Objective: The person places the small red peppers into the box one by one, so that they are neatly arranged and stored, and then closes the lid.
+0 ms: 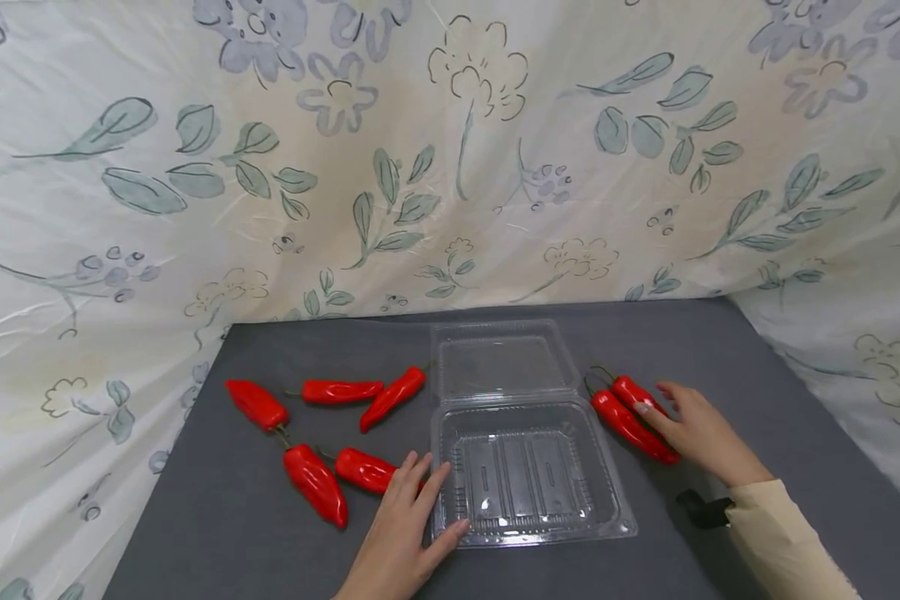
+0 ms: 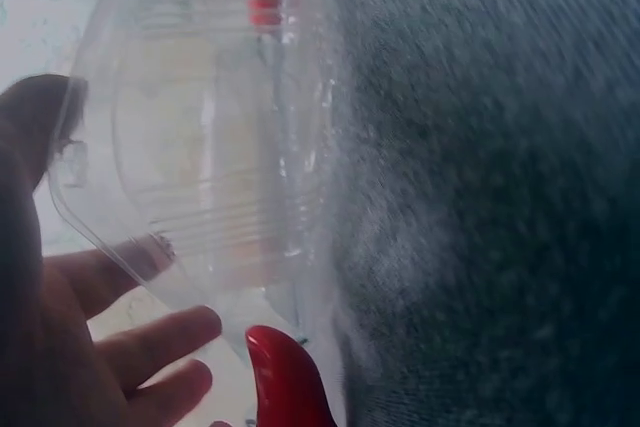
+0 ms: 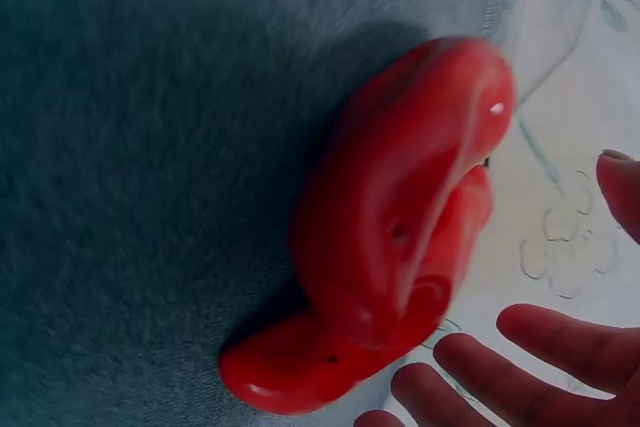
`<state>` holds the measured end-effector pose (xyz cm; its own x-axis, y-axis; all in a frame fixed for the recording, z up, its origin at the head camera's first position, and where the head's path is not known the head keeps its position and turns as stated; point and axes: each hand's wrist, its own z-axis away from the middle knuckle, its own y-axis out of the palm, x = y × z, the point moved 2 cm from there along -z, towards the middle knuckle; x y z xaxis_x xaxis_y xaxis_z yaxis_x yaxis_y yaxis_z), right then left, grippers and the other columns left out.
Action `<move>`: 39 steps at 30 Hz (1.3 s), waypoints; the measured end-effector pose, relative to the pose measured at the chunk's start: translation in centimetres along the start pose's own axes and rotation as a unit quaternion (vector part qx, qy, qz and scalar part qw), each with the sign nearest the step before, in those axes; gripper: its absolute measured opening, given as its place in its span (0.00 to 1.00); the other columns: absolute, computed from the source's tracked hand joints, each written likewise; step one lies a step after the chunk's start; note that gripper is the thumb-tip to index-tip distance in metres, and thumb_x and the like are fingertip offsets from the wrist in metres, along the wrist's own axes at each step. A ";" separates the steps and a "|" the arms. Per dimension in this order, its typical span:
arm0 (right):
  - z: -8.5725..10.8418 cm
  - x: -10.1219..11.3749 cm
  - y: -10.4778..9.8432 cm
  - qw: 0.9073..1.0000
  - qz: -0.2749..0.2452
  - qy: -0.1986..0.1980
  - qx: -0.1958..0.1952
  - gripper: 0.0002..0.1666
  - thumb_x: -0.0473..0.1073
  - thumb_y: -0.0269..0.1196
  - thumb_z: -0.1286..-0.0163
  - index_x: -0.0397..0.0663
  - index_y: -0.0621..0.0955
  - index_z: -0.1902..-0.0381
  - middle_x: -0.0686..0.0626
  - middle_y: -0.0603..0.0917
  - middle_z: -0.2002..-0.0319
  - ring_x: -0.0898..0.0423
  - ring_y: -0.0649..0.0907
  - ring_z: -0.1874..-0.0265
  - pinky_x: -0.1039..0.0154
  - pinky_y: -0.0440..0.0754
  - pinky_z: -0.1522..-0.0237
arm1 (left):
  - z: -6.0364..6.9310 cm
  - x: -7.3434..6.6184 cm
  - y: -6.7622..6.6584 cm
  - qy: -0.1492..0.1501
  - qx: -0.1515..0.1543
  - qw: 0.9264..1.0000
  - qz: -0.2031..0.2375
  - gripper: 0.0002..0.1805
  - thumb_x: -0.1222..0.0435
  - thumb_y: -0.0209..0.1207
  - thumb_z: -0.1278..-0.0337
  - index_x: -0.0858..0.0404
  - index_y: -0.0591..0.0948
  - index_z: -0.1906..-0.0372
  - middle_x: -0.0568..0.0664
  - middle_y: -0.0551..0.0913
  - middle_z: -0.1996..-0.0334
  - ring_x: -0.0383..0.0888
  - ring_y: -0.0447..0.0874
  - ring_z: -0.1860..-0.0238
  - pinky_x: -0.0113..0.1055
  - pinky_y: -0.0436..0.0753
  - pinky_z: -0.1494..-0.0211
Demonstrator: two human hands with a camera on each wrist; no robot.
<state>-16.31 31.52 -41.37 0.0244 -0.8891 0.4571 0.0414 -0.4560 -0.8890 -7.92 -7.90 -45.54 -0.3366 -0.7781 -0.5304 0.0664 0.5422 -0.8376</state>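
Observation:
An open clear plastic box (image 1: 528, 467) lies on the dark table, its lid (image 1: 498, 367) folded back behind it. The left hand (image 1: 405, 533) rests at the box's left edge, fingers spread; in the left wrist view the hand (image 2: 110, 297) is beside the clear wall (image 2: 200, 167). At the right, two red peppers (image 1: 630, 429) lie side by side. Over them is the right hand (image 1: 701, 437), fingers apart. In the right wrist view these peppers (image 3: 390, 207) lie near the loosely spread fingers of the hand (image 3: 540, 357), with a gap between.
Left of the box lie several red peppers: one at the far left (image 1: 258, 406), one nearer the front (image 1: 317, 485), one by the left hand (image 1: 363, 470), and two behind (image 1: 341, 392). A floral cloth (image 1: 450, 167) hangs behind the table (image 1: 217, 517).

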 end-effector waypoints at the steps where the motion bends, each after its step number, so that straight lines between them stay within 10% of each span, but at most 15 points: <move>1: -0.3 -0.2 0.0 1.000 0.003 -0.002 0.005 0.43 0.57 0.58 0.31 0.22 0.64 0.38 0.23 0.69 0.44 0.30 0.75 0.49 0.36 0.75 0.53 | 0.0 0.1 0.1 0.002 0.000 1.000 -0.003 0.39 0.38 0.54 0.43 0.52 0.67 0.30 0.53 0.65 0.32 0.54 0.53 0.27 0.58 0.64 0.33; 23: -3.1 -0.8 1.4 0.998 0.056 -0.040 0.011 0.31 0.39 0.66 0.40 0.22 0.71 0.46 0.25 0.76 0.52 0.32 0.77 0.56 0.38 0.76 0.56 | 0.0 0.4 0.3 0.020 0.013 1.000 -0.012 0.50 0.30 0.55 0.53 0.54 0.62 0.28 0.55 0.61 0.29 0.59 0.50 0.27 0.70 0.52 0.35; 39: -3.2 -0.9 1.4 0.999 0.040 -0.021 0.021 0.33 0.40 0.67 0.40 0.24 0.70 0.44 0.26 0.76 0.52 0.38 0.78 0.59 0.41 0.78 0.59 | 0.2 0.2 0.6 0.039 -0.017 0.999 -0.010 0.51 0.34 0.55 0.48 0.63 0.60 0.28 0.55 0.61 0.28 0.55 0.51 0.27 0.59 0.57 0.31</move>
<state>-19.43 31.60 -43.11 0.0709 -0.9198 0.3859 0.0800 -0.3804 -0.9214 -7.74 -7.80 -46.14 -0.4092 -0.7623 -0.5015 0.0282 0.5388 -0.8420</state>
